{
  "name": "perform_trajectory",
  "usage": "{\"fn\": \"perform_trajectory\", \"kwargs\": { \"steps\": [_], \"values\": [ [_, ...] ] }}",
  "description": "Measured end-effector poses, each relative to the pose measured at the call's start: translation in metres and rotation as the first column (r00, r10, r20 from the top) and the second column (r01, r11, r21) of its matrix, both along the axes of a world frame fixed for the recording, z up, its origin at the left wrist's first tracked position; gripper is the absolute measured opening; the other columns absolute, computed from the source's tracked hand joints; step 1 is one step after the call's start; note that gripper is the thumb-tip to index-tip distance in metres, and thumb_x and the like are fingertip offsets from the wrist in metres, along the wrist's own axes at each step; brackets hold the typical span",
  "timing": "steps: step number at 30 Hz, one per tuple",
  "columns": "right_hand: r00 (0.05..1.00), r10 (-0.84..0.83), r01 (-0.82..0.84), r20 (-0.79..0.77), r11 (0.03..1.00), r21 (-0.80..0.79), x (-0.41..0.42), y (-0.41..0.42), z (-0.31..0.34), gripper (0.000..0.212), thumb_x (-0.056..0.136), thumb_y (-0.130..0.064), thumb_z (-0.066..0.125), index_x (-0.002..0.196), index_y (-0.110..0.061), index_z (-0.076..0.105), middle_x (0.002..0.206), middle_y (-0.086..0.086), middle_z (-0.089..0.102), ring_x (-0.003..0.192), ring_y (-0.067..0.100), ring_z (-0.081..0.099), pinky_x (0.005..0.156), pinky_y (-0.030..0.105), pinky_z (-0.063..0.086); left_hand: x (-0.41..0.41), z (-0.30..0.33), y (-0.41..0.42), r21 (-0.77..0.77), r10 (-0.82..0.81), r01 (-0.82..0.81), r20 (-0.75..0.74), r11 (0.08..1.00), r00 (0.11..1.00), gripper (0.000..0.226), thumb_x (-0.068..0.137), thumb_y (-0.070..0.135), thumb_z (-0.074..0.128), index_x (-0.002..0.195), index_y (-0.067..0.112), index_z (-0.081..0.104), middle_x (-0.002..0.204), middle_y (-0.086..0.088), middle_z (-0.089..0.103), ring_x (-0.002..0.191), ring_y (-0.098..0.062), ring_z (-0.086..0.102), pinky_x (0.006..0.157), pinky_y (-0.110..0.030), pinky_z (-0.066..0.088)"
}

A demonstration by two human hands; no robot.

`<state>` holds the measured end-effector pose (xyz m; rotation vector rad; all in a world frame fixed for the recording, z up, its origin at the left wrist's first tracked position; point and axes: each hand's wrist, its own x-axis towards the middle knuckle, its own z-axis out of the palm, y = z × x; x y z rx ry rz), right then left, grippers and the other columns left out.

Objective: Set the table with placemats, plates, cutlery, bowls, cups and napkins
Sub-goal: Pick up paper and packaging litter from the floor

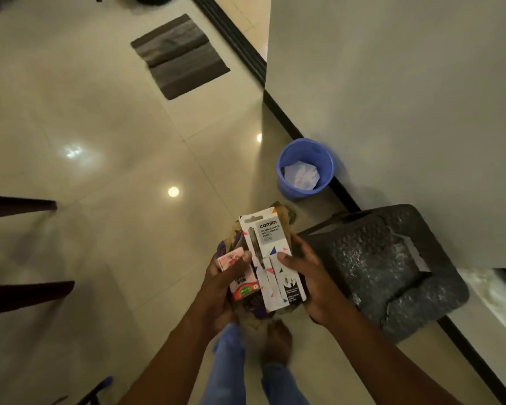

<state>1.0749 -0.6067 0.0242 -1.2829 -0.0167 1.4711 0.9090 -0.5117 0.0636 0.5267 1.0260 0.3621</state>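
I stand on a tiled floor with both hands in front of me holding a bundle of packaging. My left hand (221, 285) grips a small red and white carton (241, 283) and crumpled wrappers beneath it. My right hand (307, 276) holds a white mechanical pencil card pack (270, 258), thumb pressed on its front. Brown and purple wrappers (256, 309) show under the pack. No placemats, plates, cutlery, bowls, cups or napkins are in view.
A blue bin (306, 169) with white paper inside stands by the wall ahead. A dark plastic stool (392, 270) is at my right. A grey floor mat (180, 55) lies further off. Dark chair legs (27, 293) reach in from the left.
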Motion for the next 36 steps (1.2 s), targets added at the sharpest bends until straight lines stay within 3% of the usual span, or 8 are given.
{"fn": "perform_trajectory", "kwargs": {
  "steps": [7, 12, 19, 22, 25, 29, 33, 36],
  "values": [
    [0.981, -0.192, 0.193, 0.024, 0.980, -0.036, 0.053, 0.072, -0.056, 0.056, 0.090, -0.012, 0.073, 0.141, -0.024, 0.054, 0.128, 0.017, 0.070, 0.114, 0.040, 0.069, 0.090, 0.053, 0.057, 0.074, -0.052, 0.101, 0.043, -0.157, 0.160, -0.057, 0.986, 0.986, 0.042, 0.102, 0.026, 0.060, 0.139, 0.008, 0.058, 0.127, -0.027, 0.068, 0.105, -0.038, 0.069, 0.082, -0.043, 0.064],
    [0.960, -0.279, 0.280, 0.023, 0.954, -0.108, 0.084, 0.112, -0.083, 0.049, 0.090, -0.017, 0.073, 0.136, -0.024, 0.059, 0.124, 0.016, 0.072, 0.108, 0.037, 0.071, 0.084, 0.049, 0.058, 0.120, -0.081, 0.155, 0.039, -0.246, 0.251, -0.106, 0.967, 0.963, 0.071, 0.080, 0.050, 0.073, 0.136, 0.008, 0.059, 0.121, -0.019, 0.073, 0.104, -0.032, 0.074, 0.078, -0.039, 0.063],
    [0.937, -0.347, 0.343, 0.048, 0.878, -0.335, 0.180, 0.152, -0.177, 0.040, 0.094, -0.029, 0.070, 0.131, -0.013, 0.067, 0.122, 0.018, 0.072, 0.117, 0.039, 0.067, 0.106, 0.056, 0.050, 0.243, -0.180, 0.206, -0.006, -0.430, 0.434, -0.138, 0.901, 0.892, 0.041, 0.099, 0.031, 0.065, 0.136, 0.011, 0.064, 0.126, -0.017, 0.072, 0.116, -0.036, 0.070, 0.105, -0.052, 0.054],
    [0.944, -0.325, 0.322, 0.062, 0.857, -0.402, 0.220, 0.163, -0.206, 0.038, 0.093, -0.035, 0.071, 0.125, -0.013, 0.070, 0.112, 0.013, 0.076, 0.104, 0.029, 0.072, 0.097, 0.047, 0.056, 0.279, -0.210, 0.213, -0.058, -0.472, 0.468, -0.128, 0.882, 0.872, 0.045, 0.099, 0.039, 0.064, 0.136, 0.012, 0.064, 0.121, -0.016, 0.074, 0.113, -0.034, 0.072, 0.100, -0.051, 0.057],
    [0.954, -0.291, 0.289, 0.069, 0.842, -0.455, 0.249, 0.166, -0.233, 0.034, 0.095, -0.036, 0.066, 0.122, -0.016, 0.068, 0.111, 0.011, 0.077, 0.104, 0.029, 0.073, 0.090, 0.047, 0.060, 0.299, -0.241, 0.214, -0.079, -0.514, 0.508, -0.127, 0.858, 0.848, 0.038, 0.097, 0.040, 0.067, 0.128, 0.018, 0.062, 0.097, -0.006, 0.081, 0.093, -0.027, 0.078, 0.078, -0.043, 0.064],
    [0.958, -0.260, 0.285, 0.118, 0.832, -0.476, 0.266, 0.160, -0.258, 0.034, 0.094, -0.040, 0.067, 0.120, -0.019, 0.062, 0.117, 0.011, 0.067, 0.106, 0.031, 0.067, 0.079, 0.043, 0.057, 0.305, -0.269, 0.202, -0.081, -0.480, 0.473, -0.142, 0.877, 0.866, 0.043, 0.094, 0.031, 0.070, 0.134, 0.022, 0.058, 0.108, -0.003, 0.075, 0.106, -0.025, 0.071, 0.083, -0.040, 0.060],
    [0.955, -0.276, 0.293, 0.108, 0.829, -0.476, 0.266, 0.161, -0.264, 0.023, 0.096, -0.041, 0.066, 0.099, -0.021, 0.056, 0.105, 0.013, 0.057, 0.103, 0.033, 0.062, 0.086, 0.043, 0.055, 0.299, -0.282, 0.206, -0.106, -0.400, 0.389, -0.111, 0.915, 0.910, 0.040, 0.095, 0.027, 0.067, 0.134, 0.021, 0.059, 0.105, -0.002, 0.076, 0.102, -0.025, 0.074, 0.072, -0.037, 0.062],
    [0.945, -0.307, 0.320, 0.109, 0.814, -0.485, 0.257, 0.155, -0.258, 0.016, 0.098, -0.036, 0.065, 0.099, -0.021, 0.057, 0.101, 0.009, 0.056, 0.097, 0.031, 0.061, 0.093, 0.045, 0.054, 0.293, -0.284, 0.203, -0.131, -0.347, 0.330, -0.147, 0.935, 0.926, 0.049, 0.094, 0.031, 0.067, 0.140, 0.023, 0.054, 0.121, -0.001, 0.063, 0.119, -0.028, 0.063, 0.088, -0.043, 0.058]
  ]
}}
